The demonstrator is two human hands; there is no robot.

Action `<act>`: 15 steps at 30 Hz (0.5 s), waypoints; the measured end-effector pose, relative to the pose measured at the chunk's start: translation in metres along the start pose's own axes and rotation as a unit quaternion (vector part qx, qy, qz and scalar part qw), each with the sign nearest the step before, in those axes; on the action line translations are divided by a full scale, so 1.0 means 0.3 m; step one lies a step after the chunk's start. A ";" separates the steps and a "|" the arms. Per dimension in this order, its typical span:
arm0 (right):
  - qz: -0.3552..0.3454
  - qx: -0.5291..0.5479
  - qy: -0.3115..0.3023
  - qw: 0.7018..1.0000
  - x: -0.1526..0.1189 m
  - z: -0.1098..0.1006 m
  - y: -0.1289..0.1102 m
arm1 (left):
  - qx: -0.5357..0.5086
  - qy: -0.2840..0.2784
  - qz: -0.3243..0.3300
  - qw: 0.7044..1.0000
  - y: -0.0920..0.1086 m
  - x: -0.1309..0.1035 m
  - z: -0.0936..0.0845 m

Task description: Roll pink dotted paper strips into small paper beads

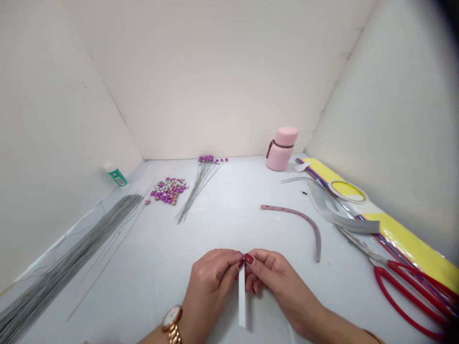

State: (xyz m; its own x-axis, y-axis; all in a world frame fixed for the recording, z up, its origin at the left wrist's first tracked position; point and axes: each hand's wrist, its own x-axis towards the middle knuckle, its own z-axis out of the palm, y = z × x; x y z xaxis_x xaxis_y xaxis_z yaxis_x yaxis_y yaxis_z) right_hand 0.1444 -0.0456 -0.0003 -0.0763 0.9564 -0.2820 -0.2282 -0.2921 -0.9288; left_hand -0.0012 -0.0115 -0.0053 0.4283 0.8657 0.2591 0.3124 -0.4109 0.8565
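Pinching a white strip (242, 301) (both hands (214, 274) (275, 273)).

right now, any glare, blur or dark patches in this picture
Head view: light looks soft and fairly even; a faint shadow falls beside the white strip; slight sheen on the yellow pack; a blurred dark patch covers the upper right corner.

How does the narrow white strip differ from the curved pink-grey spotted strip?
The narrow white strip is straight and plain; the curved pink-grey strip arcs and has spots. The left hand and right hand hold the white strip; the curved strip lies on the table. Both are slender.
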 end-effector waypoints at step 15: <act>0.006 -0.022 0.017 1.000 0.008 -0.012 0.014 | -0.129 -0.046 -0.101 0.985 0.001 0.027 -0.003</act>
State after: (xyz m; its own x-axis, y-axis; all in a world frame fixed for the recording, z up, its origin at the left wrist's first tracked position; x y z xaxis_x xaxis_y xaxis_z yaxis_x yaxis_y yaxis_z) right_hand 0.1467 -0.0444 -0.0057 -0.0449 0.9529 -0.2998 -0.1848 -0.3029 -0.9349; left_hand 0.0017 -0.0045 -0.0025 0.4579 0.8881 0.0410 0.1779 -0.1367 0.9745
